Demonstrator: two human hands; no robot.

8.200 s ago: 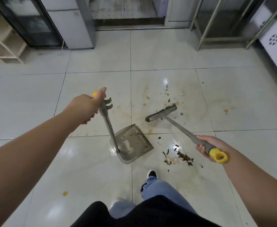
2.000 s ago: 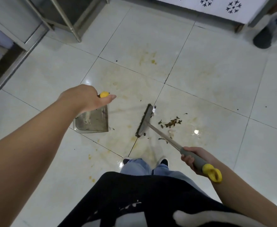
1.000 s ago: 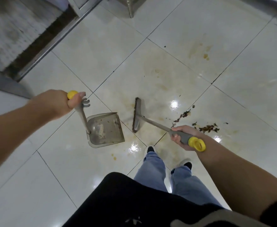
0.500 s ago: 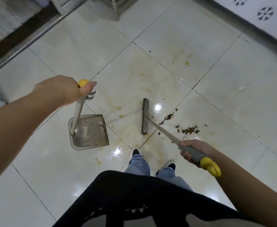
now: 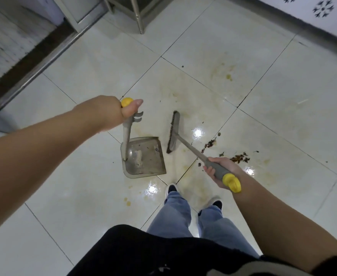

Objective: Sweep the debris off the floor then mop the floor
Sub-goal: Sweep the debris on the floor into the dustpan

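A person stands on a shiny white tile floor (image 5: 283, 100) and looks down at both hands. The left hand (image 5: 112, 114) grips the top of the dustpan (image 5: 143, 156) handle, with its fingers wrapped tight round the grey stick just under the yellow tip and the thumb lying along the top. The dustpan sits flat on the floor in front of the left shoe (image 5: 171, 189), with its open mouth facing to the right, and a pale lump and a few dark bits lie inside it. The right hand (image 5: 219, 171) holds the broom (image 5: 173, 132) by its grey grip, with its fingers curled tight round it just above the yellow end. The broom head rests on the floor just beside the open side of the dustpan, close but not touching. The debris (image 5: 239, 157), a little heap of brown leafy bits, lies on the floor just beyond the right hand, behind the broom head. More crumbs lie scattered near it. Yellow-brown stains (image 5: 229, 76) mark the tiles. A metal table leg (image 5: 140, 18) stands at the top.
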